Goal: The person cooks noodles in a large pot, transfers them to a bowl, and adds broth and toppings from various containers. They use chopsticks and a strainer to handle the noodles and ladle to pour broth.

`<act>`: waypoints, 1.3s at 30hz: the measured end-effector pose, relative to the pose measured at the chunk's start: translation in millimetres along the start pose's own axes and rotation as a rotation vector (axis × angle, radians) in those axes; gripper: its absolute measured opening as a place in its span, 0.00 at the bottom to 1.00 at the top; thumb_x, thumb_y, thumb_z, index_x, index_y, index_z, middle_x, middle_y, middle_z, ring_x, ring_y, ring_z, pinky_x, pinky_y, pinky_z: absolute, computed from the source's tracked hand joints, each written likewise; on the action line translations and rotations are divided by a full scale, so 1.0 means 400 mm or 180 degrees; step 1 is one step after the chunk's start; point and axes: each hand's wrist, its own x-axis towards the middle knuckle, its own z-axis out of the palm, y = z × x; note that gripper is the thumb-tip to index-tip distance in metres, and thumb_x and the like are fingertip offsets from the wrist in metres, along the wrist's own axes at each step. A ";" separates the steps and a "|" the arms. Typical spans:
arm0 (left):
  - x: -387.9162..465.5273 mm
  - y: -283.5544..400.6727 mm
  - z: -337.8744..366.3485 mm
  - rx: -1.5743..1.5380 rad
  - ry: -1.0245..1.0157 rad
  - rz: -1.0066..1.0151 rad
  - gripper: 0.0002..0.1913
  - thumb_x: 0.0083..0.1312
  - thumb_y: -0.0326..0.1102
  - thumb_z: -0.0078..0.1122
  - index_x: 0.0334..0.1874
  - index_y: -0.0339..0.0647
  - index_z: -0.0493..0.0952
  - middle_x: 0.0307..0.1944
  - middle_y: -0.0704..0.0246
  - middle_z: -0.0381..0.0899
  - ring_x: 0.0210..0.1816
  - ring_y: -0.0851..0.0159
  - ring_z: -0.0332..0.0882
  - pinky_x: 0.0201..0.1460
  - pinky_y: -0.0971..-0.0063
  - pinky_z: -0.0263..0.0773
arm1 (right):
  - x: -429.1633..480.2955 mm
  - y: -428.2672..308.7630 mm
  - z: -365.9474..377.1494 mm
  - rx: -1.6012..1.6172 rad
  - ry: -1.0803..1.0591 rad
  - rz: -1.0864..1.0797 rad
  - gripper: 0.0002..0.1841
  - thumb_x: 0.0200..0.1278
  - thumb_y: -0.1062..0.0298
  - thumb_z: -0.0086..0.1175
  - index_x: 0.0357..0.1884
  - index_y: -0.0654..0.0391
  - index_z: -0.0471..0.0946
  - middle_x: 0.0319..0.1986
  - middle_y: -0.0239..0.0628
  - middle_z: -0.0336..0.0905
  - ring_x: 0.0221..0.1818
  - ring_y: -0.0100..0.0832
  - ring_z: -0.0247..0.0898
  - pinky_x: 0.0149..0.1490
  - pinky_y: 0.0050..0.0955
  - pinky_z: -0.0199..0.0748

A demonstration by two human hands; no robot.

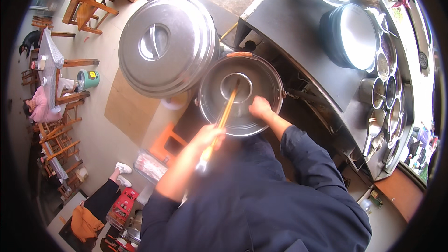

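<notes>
A deep metal pot (pixel 209 112) stands in front of me with its lid off, and a round metal ring (pixel 224 96) shows inside it. My left hand (pixel 210 136) grips long wooden chopsticks (pixel 229 106) that slant into the pot, their far tips near the middle of the ring. Over the right part of the pot's opening is my right hand (pixel 260 107), its fingers curled inward. Whether it holds anything is hidden.
A large lidded steel pot (pixel 185 42) stands left of the open pot. To the right runs a metal counter (pixel 290 24) with a stack of bowls (pixel 350 36) and several food containers (pixel 383 64). An orange stool (pixel 168 143) is at my left; people sit farther off.
</notes>
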 end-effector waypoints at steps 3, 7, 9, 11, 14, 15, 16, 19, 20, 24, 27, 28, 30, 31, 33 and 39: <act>-0.105 -0.033 -0.066 0.0286 0.0261 0.0157 0.07 0.73 0.36 0.63 0.43 0.41 0.76 0.28 0.69 0.77 0.21 0.71 0.77 0.23 0.77 0.72 | 0.172 -0.026 0.052 0.0202 -0.0002 0.0258 0.25 0.62 0.54 0.65 0.51 0.67 0.86 0.50 0.57 0.87 0.58 0.53 0.84 0.64 0.47 0.80; -0.214 -0.011 -0.082 0.0707 0.0432 0.0013 0.05 0.72 0.32 0.61 0.44 0.40 0.76 0.27 0.69 0.77 0.21 0.72 0.75 0.24 0.78 0.72 | 0.452 0.008 0.325 -0.0513 -0.0507 -0.0199 0.25 0.64 0.51 0.65 0.51 0.64 0.87 0.52 0.52 0.88 0.58 0.51 0.84 0.62 0.46 0.81; -0.245 -0.010 -0.090 0.0720 0.0475 0.0008 0.05 0.72 0.30 0.60 0.45 0.40 0.76 0.27 0.70 0.77 0.21 0.73 0.75 0.25 0.78 0.72 | 0.447 -0.017 0.391 -0.0544 -0.0745 -0.0326 0.24 0.64 0.51 0.65 0.52 0.63 0.87 0.52 0.52 0.88 0.57 0.51 0.85 0.62 0.46 0.81; -0.266 -0.018 -0.092 0.0703 0.0475 0.0052 0.05 0.71 0.29 0.59 0.46 0.39 0.76 0.27 0.70 0.77 0.21 0.73 0.74 0.25 0.79 0.72 | 0.413 -0.032 0.425 -0.0521 -0.0904 -0.0366 0.24 0.65 0.50 0.65 0.52 0.61 0.87 0.52 0.53 0.88 0.57 0.51 0.85 0.61 0.46 0.81; -0.273 -0.013 -0.098 0.0760 0.0467 0.0011 0.06 0.71 0.27 0.58 0.47 0.37 0.76 0.28 0.69 0.76 0.22 0.74 0.74 0.25 0.79 0.72 | 0.368 -0.054 0.427 -0.0437 -0.0994 -0.0514 0.24 0.65 0.49 0.65 0.53 0.59 0.87 0.51 0.53 0.88 0.56 0.51 0.85 0.60 0.46 0.81; -0.273 -0.004 -0.105 0.0820 0.0419 0.0036 0.06 0.70 0.27 0.58 0.46 0.37 0.76 0.28 0.69 0.76 0.22 0.74 0.74 0.25 0.79 0.72 | 0.336 -0.061 0.412 -0.0387 -0.0988 -0.0555 0.24 0.66 0.49 0.65 0.53 0.59 0.87 0.51 0.53 0.88 0.56 0.51 0.85 0.60 0.46 0.82; -0.270 0.012 -0.110 0.0881 0.0373 0.0012 0.06 0.69 0.27 0.59 0.46 0.36 0.76 0.28 0.69 0.77 0.22 0.74 0.75 0.25 0.79 0.72 | 0.306 -0.065 0.396 -0.0304 -0.0962 -0.0586 0.24 0.66 0.49 0.65 0.53 0.58 0.88 0.51 0.53 0.88 0.56 0.51 0.85 0.60 0.46 0.82; -0.268 -0.003 -0.117 0.0701 0.0433 0.0064 0.07 0.69 0.28 0.59 0.46 0.36 0.76 0.28 0.69 0.77 0.22 0.73 0.75 0.25 0.79 0.72 | 0.199 -0.087 0.236 -0.0263 -0.0784 -0.0689 0.24 0.66 0.48 0.65 0.54 0.56 0.88 0.51 0.53 0.88 0.55 0.50 0.86 0.59 0.47 0.82; -0.278 0.004 -0.110 0.0750 0.0456 0.0127 0.07 0.69 0.29 0.60 0.46 0.36 0.77 0.28 0.68 0.77 0.22 0.73 0.75 0.25 0.79 0.73 | 0.157 -0.089 0.165 -0.0168 -0.0551 -0.0595 0.23 0.67 0.47 0.65 0.54 0.55 0.88 0.51 0.53 0.88 0.55 0.50 0.86 0.59 0.47 0.82; -0.294 0.002 -0.119 0.0734 0.0379 0.0252 0.07 0.69 0.29 0.59 0.46 0.36 0.77 0.28 0.68 0.77 0.22 0.73 0.74 0.24 0.79 0.72 | 0.054 -0.088 -0.030 0.0317 0.0684 -0.0174 0.20 0.68 0.50 0.60 0.48 0.57 0.89 0.43 0.54 0.89 0.48 0.55 0.86 0.54 0.50 0.84; -0.299 0.003 -0.118 0.0756 0.0373 0.0281 0.07 0.69 0.29 0.59 0.46 0.36 0.77 0.28 0.68 0.77 0.21 0.73 0.74 0.24 0.79 0.72 | 0.062 -0.069 -0.031 -0.1224 0.0266 -0.0226 0.18 0.67 0.55 0.60 0.45 0.59 0.90 0.47 0.46 0.91 0.50 0.52 0.88 0.54 0.45 0.86; -0.295 -0.010 -0.124 0.0723 0.0352 0.0298 0.07 0.69 0.29 0.59 0.46 0.36 0.77 0.28 0.69 0.77 0.21 0.73 0.74 0.24 0.79 0.72 | 0.082 -0.060 -0.015 -0.1332 0.0196 -0.0217 0.19 0.66 0.54 0.61 0.47 0.59 0.89 0.48 0.49 0.90 0.52 0.52 0.87 0.55 0.46 0.85; -0.295 -0.026 -0.127 0.0718 0.0363 0.0304 0.07 0.69 0.29 0.59 0.46 0.36 0.76 0.28 0.69 0.77 0.21 0.74 0.74 0.24 0.79 0.72 | 0.141 -0.044 0.032 -0.1564 0.0025 -0.0220 0.22 0.65 0.51 0.64 0.50 0.60 0.88 0.52 0.54 0.87 0.55 0.53 0.85 0.58 0.47 0.83; -0.299 -0.022 -0.124 0.0787 0.0367 0.0274 0.07 0.69 0.28 0.59 0.47 0.36 0.76 0.29 0.69 0.77 0.21 0.74 0.74 0.25 0.79 0.72 | 0.200 -0.019 0.095 -0.1219 -0.0076 -0.0315 0.21 0.63 0.53 0.66 0.49 0.60 0.88 0.52 0.53 0.88 0.55 0.51 0.86 0.58 0.46 0.84; -0.304 -0.016 -0.115 0.0900 0.0384 0.0214 0.07 0.70 0.28 0.59 0.47 0.36 0.76 0.29 0.69 0.77 0.22 0.74 0.74 0.25 0.79 0.72 | 0.313 0.016 0.234 -0.0494 -0.0284 -0.0509 0.20 0.58 0.57 0.70 0.47 0.62 0.89 0.51 0.49 0.90 0.53 0.48 0.88 0.58 0.43 0.84; -0.301 -0.043 -0.103 0.0926 0.0534 0.0211 0.08 0.70 0.28 0.59 0.48 0.36 0.75 0.29 0.69 0.77 0.22 0.74 0.74 0.25 0.79 0.72 | 0.300 -0.017 0.381 0.0060 -0.1080 -0.0499 0.22 0.57 0.56 0.71 0.48 0.62 0.89 0.50 0.51 0.89 0.53 0.48 0.87 0.58 0.42 0.83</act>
